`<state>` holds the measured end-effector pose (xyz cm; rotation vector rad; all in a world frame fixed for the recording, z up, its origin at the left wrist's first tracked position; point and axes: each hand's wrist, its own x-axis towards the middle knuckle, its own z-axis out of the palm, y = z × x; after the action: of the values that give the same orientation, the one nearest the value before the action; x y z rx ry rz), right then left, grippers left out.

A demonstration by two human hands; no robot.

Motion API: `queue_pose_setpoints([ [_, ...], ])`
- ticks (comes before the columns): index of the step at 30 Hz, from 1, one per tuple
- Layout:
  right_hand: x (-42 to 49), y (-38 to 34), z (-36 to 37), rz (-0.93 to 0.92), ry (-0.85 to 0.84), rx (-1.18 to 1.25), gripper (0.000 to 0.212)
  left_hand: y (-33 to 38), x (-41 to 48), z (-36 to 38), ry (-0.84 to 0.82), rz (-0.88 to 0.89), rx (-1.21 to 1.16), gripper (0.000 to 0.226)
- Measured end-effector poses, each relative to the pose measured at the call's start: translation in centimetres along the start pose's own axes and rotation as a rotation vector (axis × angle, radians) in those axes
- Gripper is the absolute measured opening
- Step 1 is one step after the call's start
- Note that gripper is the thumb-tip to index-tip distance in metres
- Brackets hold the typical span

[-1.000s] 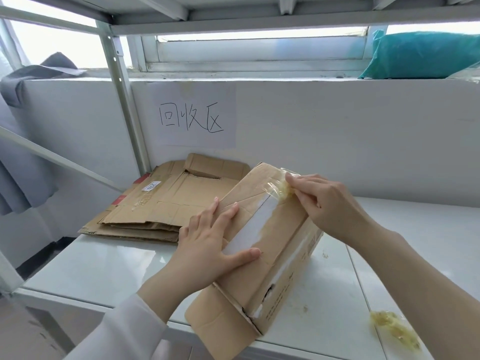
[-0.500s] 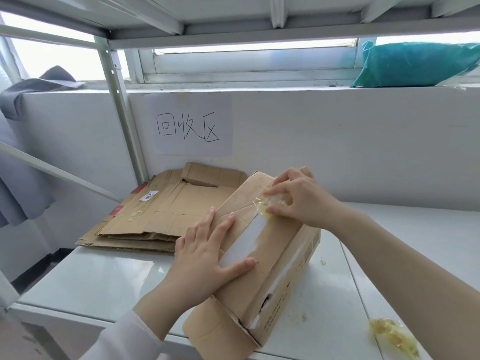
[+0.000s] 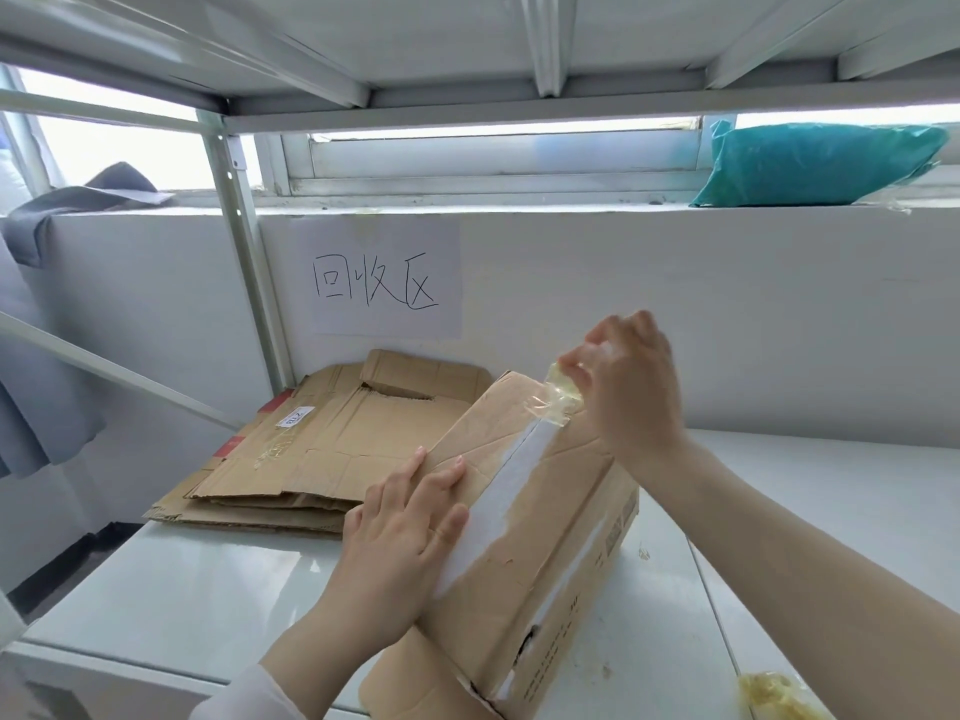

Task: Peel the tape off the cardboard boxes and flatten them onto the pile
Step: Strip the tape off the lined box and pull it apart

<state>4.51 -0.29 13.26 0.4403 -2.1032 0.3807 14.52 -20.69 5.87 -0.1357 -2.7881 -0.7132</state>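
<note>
Where bare — box (image 3: 563, 517) pale, tape (image 3: 558, 402) crumpled.

The cardboard box (image 3: 540, 537) was tan brown, with a pale whitish stripe along its top and dark print on its side. The tape (image 3: 558, 397) was translucent yellow. The pile (image 3: 322, 444) was the same brown, with red patches and a white label. The paper sign (image 3: 384, 278) was white with black handwritten characters. The bag (image 3: 810, 166) was teal and the table (image 3: 171, 579) glossy white.

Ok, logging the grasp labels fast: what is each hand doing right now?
Left hand: open, fingers flat, pressing on the cardboard box.
Right hand: pinching the clear tape at the box's far end.
</note>
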Motion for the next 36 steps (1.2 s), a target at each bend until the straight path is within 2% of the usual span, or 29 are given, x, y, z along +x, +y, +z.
queue_pose_setpoints([
  [1, -0.4, -0.3, 0.1, -0.034, -0.105, 0.07, 0.007, -0.1, 0.4, 0.1, 0.023, -0.01, -0.037, 0.081],
  [3, -1.0, -0.7, 0.0, 0.017, -0.308, 0.223, 0.011, -0.1, 1.2, 0.1, 0.068, -0.006, -0.057, 0.053],
  [4, -1.2, -0.7, -0.2, 0.054, -0.364, 0.273, 0.014, 0.0, 1.7, -0.1, 0.084, -0.007, -0.058, 0.037],
  [6, -1.4, -0.6, -0.7, 0.087, -0.369, 0.329, 0.021, -0.2, 2.6, -0.4, 0.098, -0.022, -0.101, 0.025],
  [10, -1.2, -0.9, -1.8, 0.09, -0.421, 0.365, 0.033, -0.7, 3.9, -0.6, 0.075, -0.105, -0.105, 0.034],
  [12, -1.6, -1.3, -1.7, 0.102, -0.443, 0.368, 0.05, -0.7, 3.9, -0.4, 0.049, -0.133, -0.061, 0.038],
  [13, -1.9, -1.5, -1.4, 0.084, -0.436, 0.332, 0.048, -0.6, 3.8, -0.3, 0.043, -0.143, -0.052, 0.039],
  [15, -2.0, -1.9, -0.6, 0.057, -0.362, 0.262, 0.025, -0.7, 3.7, -0.3, 0.032, -0.166, -0.052, 0.041],
  [17, -1.3, -1.5, -0.1, 0.185, -0.227, 0.307, 0.011, -0.8, 3.6, -0.4, 0.026, -0.182, -0.051, 0.042],
  [19, 0.1, -0.3, 0.0, 0.445, -0.149, 0.348, 0.014, -0.8, 3.5, -0.4, 0.031, -0.184, -0.029, 0.041],
  [21, 1.2, 1.2, 0.0, 0.653, -0.133, 0.351, 0.018, -0.5, 3.2, -0.3, 0.046, -0.179, -0.005, 0.041],
  [23, 1.6, 2.1, 0.3, 0.727, -0.133, 0.369, 0.019, -0.1, 3.1, -0.1, 0.066, -0.178, 0.01, 0.041],
  [29, 0.2, 1.7, -0.1, 0.633, -0.232, 0.428, 0.027, 0.3, 3.1, 0.1, 0.081, -0.196, 0.026, 0.045],
  [32, 0.1, 1.5, 0.1, 0.533, -0.299, 0.314, 0.019, 0.2, 3.0, 0.1, 0.084, -0.201, 0.034, 0.044],
  [36, -0.2, 1.0, 0.6, 0.423, -0.401, 0.242, 0.033, 0.3, 2.9, 0.1, 0.084, -0.197, 0.047, 0.048],
])
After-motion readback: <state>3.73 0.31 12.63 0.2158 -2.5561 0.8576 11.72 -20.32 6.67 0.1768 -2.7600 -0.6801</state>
